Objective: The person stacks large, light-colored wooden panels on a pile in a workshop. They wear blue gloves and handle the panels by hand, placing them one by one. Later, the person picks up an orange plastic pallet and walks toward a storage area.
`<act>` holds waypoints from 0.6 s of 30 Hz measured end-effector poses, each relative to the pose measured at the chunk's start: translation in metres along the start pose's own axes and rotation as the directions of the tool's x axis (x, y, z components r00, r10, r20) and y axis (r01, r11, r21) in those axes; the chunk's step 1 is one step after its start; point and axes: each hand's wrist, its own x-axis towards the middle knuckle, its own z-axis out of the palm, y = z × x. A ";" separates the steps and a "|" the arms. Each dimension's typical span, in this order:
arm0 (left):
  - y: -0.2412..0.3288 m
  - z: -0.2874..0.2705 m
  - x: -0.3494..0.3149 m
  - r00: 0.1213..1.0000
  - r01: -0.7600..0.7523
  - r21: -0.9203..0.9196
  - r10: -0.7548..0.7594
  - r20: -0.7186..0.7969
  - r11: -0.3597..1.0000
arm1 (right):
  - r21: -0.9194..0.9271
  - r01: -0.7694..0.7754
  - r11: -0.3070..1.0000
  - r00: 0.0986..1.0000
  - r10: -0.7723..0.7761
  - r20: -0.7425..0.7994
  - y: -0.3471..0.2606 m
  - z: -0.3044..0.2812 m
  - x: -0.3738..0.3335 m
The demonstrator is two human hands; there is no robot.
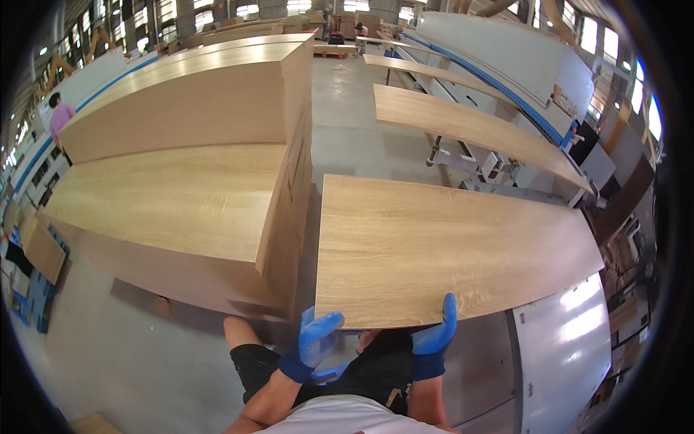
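A large wood-grain board (448, 249) lies level in front of me, its near edge close to my body. My left hand (316, 341), in a blue glove, grips its near left corner with the thumb over the edge. Farther right along that edge, my gloved right hand (435, 336) also holds the board, thumb up on the top face. The other fingers of both hands are mostly hidden beneath it. To the left, a narrow gap away, stands a thick stack of similar boards (173, 195).
Behind the near stack rises a taller board stack (173, 108). More boards (470, 123) rest along a long machine (499, 50) at the right. A shiny metal cabinet (567, 340) stands at lower right. A person in purple (62, 116) is at far left; others are far back.
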 end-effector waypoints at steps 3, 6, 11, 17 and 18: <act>0.031 0.039 -0.015 0.999 -0.040 0.044 0.040 0.011 0.998 | 0.050 -0.055 0.997 0.998 0.054 0.025 -0.025 0.027 -0.018; 0.063 0.045 -0.029 0.992 -0.091 0.126 0.101 -0.071 0.988 | 0.104 -0.112 0.988 0.994 0.111 0.015 -0.053 0.038 -0.026; 0.146 -0.012 -0.070 0.931 -0.326 0.152 0.345 -0.121 0.933 | 0.051 0.202 0.978 0.977 -0.197 -0.086 -0.110 -0.047 0.017; 0.270 -0.189 -0.126 0.533 -0.594 0.415 0.724 -0.438 0.689 | -0.306 0.401 0.863 0.901 -0.431 -0.034 -0.119 -0.118 0.030; 0.296 -0.205 -0.136 0.543 -0.615 0.374 0.717 -0.438 0.694 | -0.280 0.396 0.874 0.907 -0.420 -0.028 -0.102 -0.098 0.021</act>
